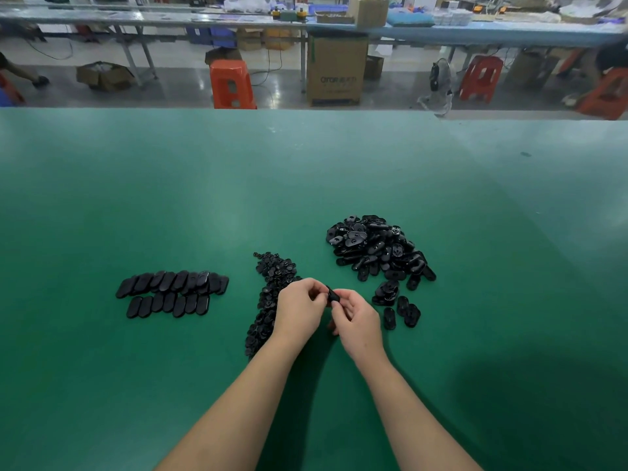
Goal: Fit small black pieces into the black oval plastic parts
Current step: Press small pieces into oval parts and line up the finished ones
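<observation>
green matting covers the wide desk (170,198), and beyond its far edge lies a workshop floor with an orange stool (232,83), a tall cardboard box (336,68) and a long bench loaded with clutter. near the front middle of the desk both hands meet over the mat. the left hand (298,309) and the right hand (356,319) hold one black oval part (332,296) between them, the fingers of each hand curled round it and pinching it from either side; whether a small piece sits in it already cannot be told, since the fingers hide most of it. just left of the hands, partly under the left wrist, a long heap of small black pieces (272,294) runs from the near side toward the far side. to the right and farther back sits a loose pile of oval parts (377,249), tumbled at all angles, with a few stray oval parts (401,309) lying apart from the pile, just beside the right hand. well to the left, two tidy rows of oval parts (171,292) lie side by side, smooth faces up, the far row overlapping like tiles.
</observation>
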`<state>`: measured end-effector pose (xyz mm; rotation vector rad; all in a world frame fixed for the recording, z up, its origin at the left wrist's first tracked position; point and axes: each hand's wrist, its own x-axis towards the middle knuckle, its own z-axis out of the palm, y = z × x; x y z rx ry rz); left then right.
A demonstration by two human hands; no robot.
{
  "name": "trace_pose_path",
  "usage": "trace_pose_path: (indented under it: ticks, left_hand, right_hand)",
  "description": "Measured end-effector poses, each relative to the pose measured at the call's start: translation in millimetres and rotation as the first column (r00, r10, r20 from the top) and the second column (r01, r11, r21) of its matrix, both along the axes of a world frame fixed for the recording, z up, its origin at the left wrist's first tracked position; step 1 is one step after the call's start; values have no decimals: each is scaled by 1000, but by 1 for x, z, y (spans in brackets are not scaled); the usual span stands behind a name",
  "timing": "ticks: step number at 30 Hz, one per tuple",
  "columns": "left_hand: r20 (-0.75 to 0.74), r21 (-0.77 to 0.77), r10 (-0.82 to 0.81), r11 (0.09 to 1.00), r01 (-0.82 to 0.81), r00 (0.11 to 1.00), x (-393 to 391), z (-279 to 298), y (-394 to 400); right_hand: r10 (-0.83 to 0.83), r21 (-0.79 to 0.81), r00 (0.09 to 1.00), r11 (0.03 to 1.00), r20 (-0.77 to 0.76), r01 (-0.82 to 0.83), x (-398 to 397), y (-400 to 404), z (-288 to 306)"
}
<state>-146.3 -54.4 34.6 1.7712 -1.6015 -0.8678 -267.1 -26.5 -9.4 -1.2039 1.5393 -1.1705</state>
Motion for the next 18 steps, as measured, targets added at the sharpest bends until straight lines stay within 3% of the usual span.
trace_pose_path:
  ticks: [18]
  left_hand:
    - [59,1,-97,995,98,993,5,3,-5]
  right_hand:
    - [17,11,999,1000,-35,-16,-2,-2,-5]
